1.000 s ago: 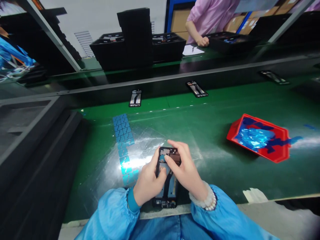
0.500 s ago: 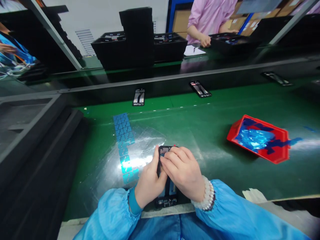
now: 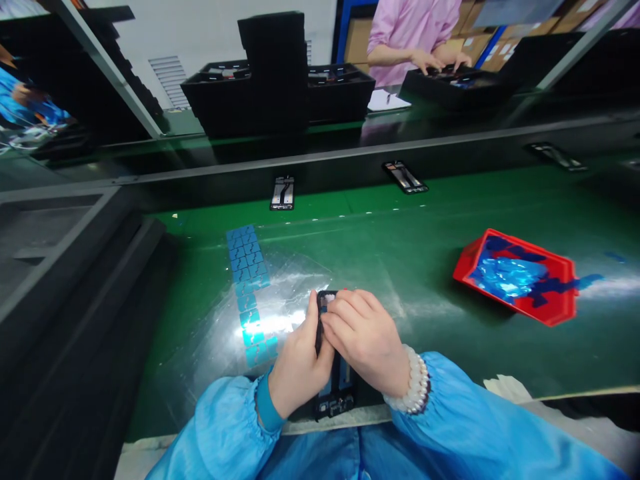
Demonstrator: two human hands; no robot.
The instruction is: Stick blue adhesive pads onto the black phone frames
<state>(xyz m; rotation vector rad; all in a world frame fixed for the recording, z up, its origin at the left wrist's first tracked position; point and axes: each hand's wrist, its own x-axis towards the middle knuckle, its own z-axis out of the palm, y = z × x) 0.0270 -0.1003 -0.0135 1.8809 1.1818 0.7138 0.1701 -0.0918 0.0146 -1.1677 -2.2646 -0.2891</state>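
Two hands were seen closest in, both sleeved in blue, meeting over a frame [image 3: 334,399] that lay on the near edge of the table [image 3: 425,220]. The frame was gripped along its left side by the left hand [image 3: 300,370], whose fingers were wrapped round the edge with the thumb laid over the face. Its top end was covered by the right hand [image 3: 367,340]. The fingers [image 3: 345,310] of that hand were bent close, and their tips were pressed down at the top left corner. Whether anything small was pinched under them could not be told. A bracelet [image 3: 415,390] was worn on the right wrist.

The step in hand was judged to be a pressing or seating at the frame's top corner. A further move would call for the frame to be kept steady by the left hand and for a light, exact fingertip touch.

Just beyond, a strip of blue stickers [image 3: 247,287] was laid on a clear film [image 3: 295,277]. A red tray [image 3: 520,277] of blue scraps was set well apart to the right. Further off, two more frames [image 3: 283,193] were spaced along the belt. Black trays [image 3: 280,80] were stacked behind, and a person [image 3: 400,27] in pink was bent over one.
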